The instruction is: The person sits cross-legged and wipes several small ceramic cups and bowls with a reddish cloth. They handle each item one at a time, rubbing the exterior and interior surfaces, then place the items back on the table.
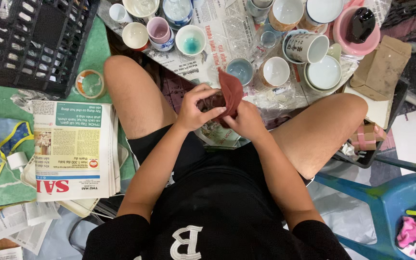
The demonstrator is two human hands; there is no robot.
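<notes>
Between my knees, my left hand (pixel 199 110) and my right hand (pixel 246 121) are both closed on a small dark brown object (pixel 215 100) wrapped partly in a reddish-brown cloth (pixel 231 90). The cloth sticks up above my fingers. Most of the brown object is hidden by my fingers and the cloth, so its shape is unclear. Just beyond my hands, on newspaper, stand a grey-blue cup (pixel 240 70) and a white-lined cup (pixel 274 71).
Several cups and bowls crowd the newspaper (pixel 217 33) ahead, among them a teal-lined cup (pixel 190 40) and a pink bowl (pixel 356 33). A black crate (pixel 30 41), a tape roll (pixel 90 84) and a newspaper stack (pixel 73 149) lie left. A cardboard box (pixel 381 67) and blue chair (pixel 386 202) sit right.
</notes>
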